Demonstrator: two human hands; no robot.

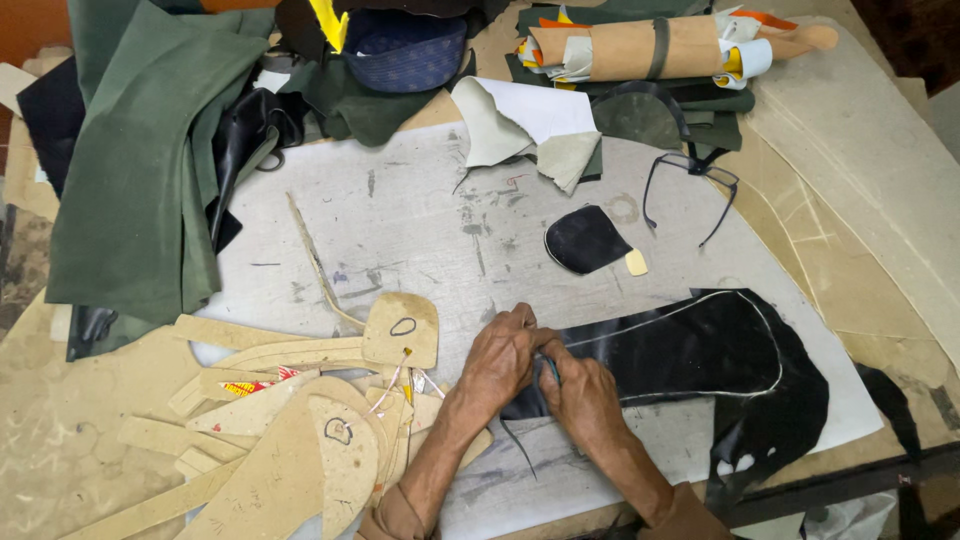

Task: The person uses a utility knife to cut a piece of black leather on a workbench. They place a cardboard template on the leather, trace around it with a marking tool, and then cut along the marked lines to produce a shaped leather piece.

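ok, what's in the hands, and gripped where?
Both hands, left hand and right hand, pinch the black leather piece at its left end; the right also holds a thin tool, grip hidden.

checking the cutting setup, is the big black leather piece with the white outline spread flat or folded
Mostly spread flat: the large black leather piece lies open on the grey board, its white outline visible; its lower right edge is rumpled.

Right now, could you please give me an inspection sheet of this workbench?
Surface: grey cutting board, scored and stained.
Job's things: black leather marked with a pale outline, lying flat.
Clutter: card patterns at left; green leather piled behind; a small black cut piece; a tan roll.
Grippers: left hand and right hand both at the black leather's left edge; a small tool shows between them.
Cables: nothing seen.
Surroundings: brown board at right.
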